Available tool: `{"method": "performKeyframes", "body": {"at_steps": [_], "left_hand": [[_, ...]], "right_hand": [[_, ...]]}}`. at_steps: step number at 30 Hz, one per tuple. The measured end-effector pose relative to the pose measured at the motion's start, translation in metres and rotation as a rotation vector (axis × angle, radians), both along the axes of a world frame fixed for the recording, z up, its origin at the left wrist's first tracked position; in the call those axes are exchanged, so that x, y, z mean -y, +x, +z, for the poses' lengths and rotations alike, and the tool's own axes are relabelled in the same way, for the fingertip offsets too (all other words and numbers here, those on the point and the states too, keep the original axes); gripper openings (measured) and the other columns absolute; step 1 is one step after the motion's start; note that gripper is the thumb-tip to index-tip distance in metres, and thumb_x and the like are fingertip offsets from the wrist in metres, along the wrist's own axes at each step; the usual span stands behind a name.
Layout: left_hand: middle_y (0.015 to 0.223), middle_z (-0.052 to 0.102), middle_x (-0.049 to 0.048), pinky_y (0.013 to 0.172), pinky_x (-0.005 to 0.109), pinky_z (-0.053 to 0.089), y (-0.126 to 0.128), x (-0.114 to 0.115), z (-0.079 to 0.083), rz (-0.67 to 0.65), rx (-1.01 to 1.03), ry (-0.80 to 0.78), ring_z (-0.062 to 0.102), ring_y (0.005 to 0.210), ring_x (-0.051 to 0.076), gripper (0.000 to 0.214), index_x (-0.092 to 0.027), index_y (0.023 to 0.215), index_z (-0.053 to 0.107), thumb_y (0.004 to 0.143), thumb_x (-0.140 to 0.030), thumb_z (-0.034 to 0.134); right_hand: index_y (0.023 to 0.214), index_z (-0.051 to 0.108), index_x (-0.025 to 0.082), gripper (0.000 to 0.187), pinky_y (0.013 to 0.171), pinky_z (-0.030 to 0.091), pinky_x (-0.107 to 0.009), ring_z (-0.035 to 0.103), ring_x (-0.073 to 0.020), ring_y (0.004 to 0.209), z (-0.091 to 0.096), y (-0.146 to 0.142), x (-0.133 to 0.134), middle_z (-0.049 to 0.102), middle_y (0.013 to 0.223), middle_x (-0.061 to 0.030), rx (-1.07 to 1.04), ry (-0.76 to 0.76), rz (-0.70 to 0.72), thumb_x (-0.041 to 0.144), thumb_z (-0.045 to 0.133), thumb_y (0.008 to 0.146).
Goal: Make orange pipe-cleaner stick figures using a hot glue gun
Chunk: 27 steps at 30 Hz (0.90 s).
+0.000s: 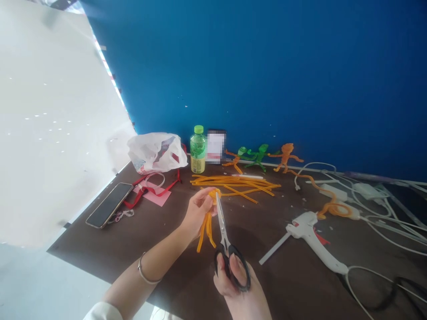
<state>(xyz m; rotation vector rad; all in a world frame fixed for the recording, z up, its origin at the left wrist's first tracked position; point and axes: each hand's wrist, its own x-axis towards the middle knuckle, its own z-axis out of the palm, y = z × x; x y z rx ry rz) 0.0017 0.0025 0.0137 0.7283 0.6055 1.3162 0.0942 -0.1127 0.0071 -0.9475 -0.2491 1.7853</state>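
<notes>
My left hand [197,210] pinches an orange pipe-cleaner figure [208,229], its bunched top between thumb and fingers and its strands dangling below. In my right hand [235,278] is a pair of scissors [223,226] with black handles, thumb and fingers through the loops. The blades point up and away, look nearly closed, and their tips lie at the bunched orange top. Whether they touch or cut it I cannot tell. Just beyond my hands lies a loose pile of orange pipe cleaners [233,182].
Pipe-cleaner figures in orange [286,158] and green [262,156] stand along the blue wall. A bottle [198,151] and a plastic bag [156,151] are at the back. A phone [110,204] lies left; a corded glue gun [313,240] and white cables [373,195] are right.
</notes>
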Motion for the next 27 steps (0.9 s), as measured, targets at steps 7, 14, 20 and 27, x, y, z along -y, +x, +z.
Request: {"method": "performKeyframes", "body": {"at_steps": [7, 14, 20, 27], "left_hand": [[0.055, 0.056, -0.0024, 0.045, 0.018, 0.035, 0.0, -0.001, -0.002, -0.008, -0.017, 0.028, 0.043, 0.043, 0.004, 0.038, -0.017, 0.09, 0.064, 0.062, -0.042, 0.072], [0.054, 0.056, -0.0029, 0.045, 0.019, 0.035, 0.0, -0.001, -0.002, -0.005, -0.042, 0.042, 0.043, 0.042, 0.004, 0.035, -0.017, 0.089, 0.065, 0.063, -0.041, 0.071], [0.056, 0.056, -0.0023, 0.046, 0.02, 0.036, -0.002, -0.002, -0.001, 0.017, -0.083, 0.035, 0.043, 0.043, 0.005, 0.038, -0.017, 0.089, 0.065, 0.062, -0.043, 0.071], [0.053, 0.055, -0.0025, 0.046, 0.02, 0.036, -0.003, -0.002, -0.001, 0.021, -0.092, 0.071, 0.043, 0.043, 0.005, 0.037, -0.018, 0.09, 0.064, 0.065, -0.044, 0.069]], "right_hand": [[0.058, 0.062, 0.014, 0.039, 0.044, 0.019, -0.018, 0.024, -0.0019, 0.039, 0.012, 0.001, 0.003, 0.03, 0.038, 0.0079, -0.015, -0.007, -0.002, 0.05, 0.075, 0.056], [0.059, 0.063, 0.016, 0.034, 0.044, 0.023, -0.02, 0.031, -0.0013, 0.038, 0.012, 0.001, 0.004, 0.053, 0.052, 0.0023, -0.029, -0.055, -0.039, 0.044, 0.08, 0.051], [0.056, 0.062, 0.015, 0.036, 0.043, 0.02, -0.02, 0.028, -0.0017, 0.036, 0.0, 0.001, 0.001, 0.041, 0.039, 0.0057, -0.033, -0.038, -0.01, 0.047, 0.079, 0.052], [0.054, 0.06, 0.016, 0.037, 0.043, 0.019, -0.02, 0.025, -0.0019, 0.037, 0.006, 0.001, 0.0, 0.031, 0.037, 0.0082, -0.027, -0.023, -0.012, 0.048, 0.078, 0.052]]}}
